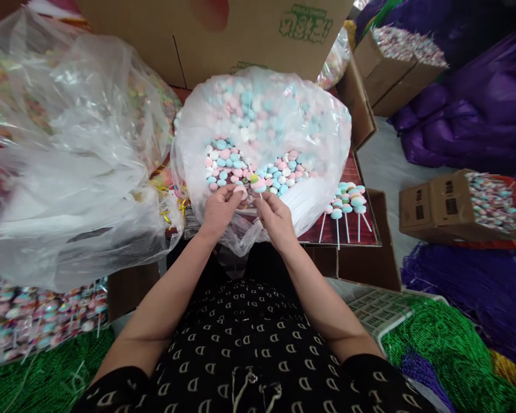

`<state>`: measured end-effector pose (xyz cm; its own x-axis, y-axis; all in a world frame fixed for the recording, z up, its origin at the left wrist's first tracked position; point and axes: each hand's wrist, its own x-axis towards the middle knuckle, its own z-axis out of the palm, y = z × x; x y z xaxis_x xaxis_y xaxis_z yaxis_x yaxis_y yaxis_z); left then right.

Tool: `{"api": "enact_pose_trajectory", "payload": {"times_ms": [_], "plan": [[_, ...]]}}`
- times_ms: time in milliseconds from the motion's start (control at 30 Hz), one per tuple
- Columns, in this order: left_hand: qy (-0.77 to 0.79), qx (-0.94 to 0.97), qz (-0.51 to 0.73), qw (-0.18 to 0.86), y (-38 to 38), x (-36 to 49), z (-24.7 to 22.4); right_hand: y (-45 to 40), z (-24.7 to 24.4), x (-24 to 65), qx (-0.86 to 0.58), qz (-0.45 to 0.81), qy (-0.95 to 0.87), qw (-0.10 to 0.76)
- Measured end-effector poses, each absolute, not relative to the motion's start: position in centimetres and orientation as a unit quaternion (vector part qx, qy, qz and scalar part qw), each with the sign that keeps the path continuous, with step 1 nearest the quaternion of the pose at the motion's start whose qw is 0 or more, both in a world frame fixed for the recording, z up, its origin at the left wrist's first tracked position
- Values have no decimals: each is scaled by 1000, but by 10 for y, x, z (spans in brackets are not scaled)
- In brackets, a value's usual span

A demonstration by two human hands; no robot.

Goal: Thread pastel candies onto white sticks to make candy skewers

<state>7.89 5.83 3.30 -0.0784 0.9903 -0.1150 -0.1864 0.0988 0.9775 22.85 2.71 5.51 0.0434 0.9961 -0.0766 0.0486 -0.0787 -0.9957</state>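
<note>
Between thumb and fingers my left hand (222, 210) pinches a pale pink candy piece (241, 192). My right hand (276, 217) is closed on the stick of a lollipop (258, 182) with green-yellow, pink and blue pieces threaded on it. The two hands are close together over the opening of a large clear plastic bag (189, 120). Loose pink, white and blue candy pieces (226, 155) lie in the bag. White sticks (312, 206) rest in a bundle at its right front. Several finished-looking candy lollipops (348, 198) lie to the right on the dark red table (322, 232).
A big cardboard box (223, 40) stands behind the bag. At left is another filled plastic bag (69, 115), with wrapped lollipops (47, 315) below. Cartons of wrapped candy (438, 201) stand at right, near purple bags (473, 109) and green strands in a crate (378, 310).
</note>
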Motion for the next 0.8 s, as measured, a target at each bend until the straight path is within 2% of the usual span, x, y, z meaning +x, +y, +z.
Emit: {"api": "enact_pose_trajectory", "payload": {"times_ms": [133, 300, 633, 800], "plan": [[518, 383, 544, 538, 63, 77, 31, -4, 69, 243, -521, 552, -510, 405], [512, 435, 554, 492, 64, 75, 17, -22, 67, 249, -547, 526, -552, 345], [487, 490, 553, 466, 58, 74, 18, -21, 64, 250, -573, 503, -547, 346], [527, 566, 532, 344, 52, 74, 27, -22, 70, 252, -576, 530, -524, 335]]}}
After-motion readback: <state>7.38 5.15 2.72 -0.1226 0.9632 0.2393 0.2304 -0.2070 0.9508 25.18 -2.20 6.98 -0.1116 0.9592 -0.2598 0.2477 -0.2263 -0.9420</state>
